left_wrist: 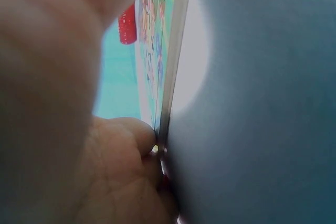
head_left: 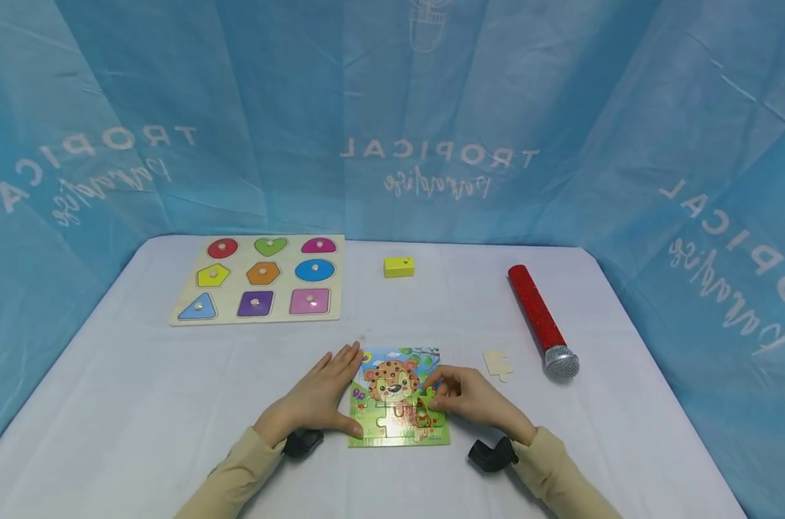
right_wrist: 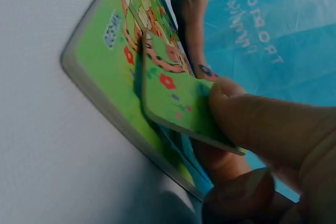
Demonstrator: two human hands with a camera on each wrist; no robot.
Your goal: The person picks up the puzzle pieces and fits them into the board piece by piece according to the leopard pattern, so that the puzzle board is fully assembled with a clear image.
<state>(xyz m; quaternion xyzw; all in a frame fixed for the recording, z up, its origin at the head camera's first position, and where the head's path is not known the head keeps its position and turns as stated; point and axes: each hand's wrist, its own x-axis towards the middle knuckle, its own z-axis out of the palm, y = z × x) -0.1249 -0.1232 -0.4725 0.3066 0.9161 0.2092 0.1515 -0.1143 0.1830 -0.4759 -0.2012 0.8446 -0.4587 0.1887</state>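
Note:
A square jigsaw puzzle board [head_left: 371, 441] with a cartoon leopard lies on the table before me. Along its left side rests my left hand [head_left: 319, 398], fingers stretched out and thumb by the lower left corner. My right hand [head_left: 478, 398] pinches a green puzzle piece [right_wrist: 176, 95] between thumb and fingers. In the right wrist view this piece, printed with a red flower and part of a spotted tail, tilts over the board's right side, where a blue recess shows beneath it. The left wrist view shows the board's edge [left_wrist: 176, 40] close to the left fingers.
A pale loose puzzle piece [head_left: 497, 365] lies to the right of the board. Beyond it is a red microphone [head_left: 538, 310]. A yellow block [head_left: 399, 267] stands at the back, and a wooden shape board [head_left: 282, 288] with knobbed pieces lies at back left.

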